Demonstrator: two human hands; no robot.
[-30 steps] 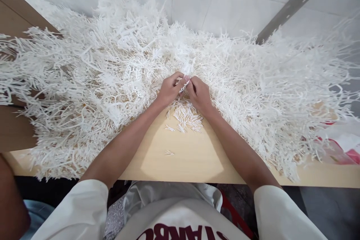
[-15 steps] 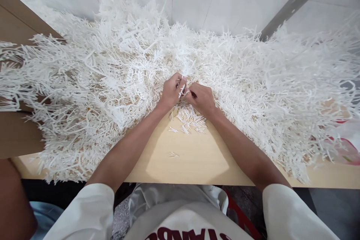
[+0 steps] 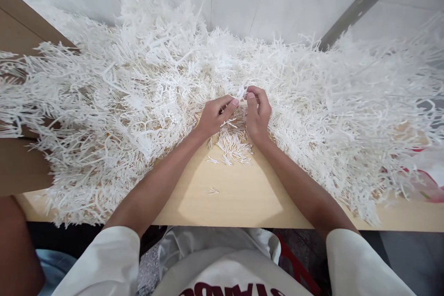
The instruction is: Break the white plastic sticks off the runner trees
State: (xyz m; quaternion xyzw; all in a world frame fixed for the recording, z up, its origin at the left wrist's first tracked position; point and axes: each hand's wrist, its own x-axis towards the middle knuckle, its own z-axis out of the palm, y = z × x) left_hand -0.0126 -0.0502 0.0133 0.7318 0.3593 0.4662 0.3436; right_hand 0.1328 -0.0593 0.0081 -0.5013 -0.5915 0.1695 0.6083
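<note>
A wide heap of white branching plastic pieces [image 3: 149, 69] covers most of the light wooden table [image 3: 229, 199]. At its middle, my left hand [image 3: 219, 114] pinches a small white piece [image 3: 242, 92] between thumb and forefinger. My right hand [image 3: 258, 111] has its fingertips closed on the upper right part of the same piece. Just below the hands lies a small pile of short white bits [image 3: 234, 145], and one little sprig [image 3: 212, 190] sits nearer the table's front edge.
Brown cardboard [image 3: 24, 162] stands at the left, beside another person's limb [image 3: 21, 245]. A clear bag with red edging [image 3: 425, 185] lies at the right. Behind the heap are a tiled wall [image 3: 243, 0] and a slanted metal bar [image 3: 364, 4].
My right hand has turned upright and moved slightly up and right. My left hand has turned its fingers rightward. The held piece now shows between the fingertips, and more bits lie below.
</note>
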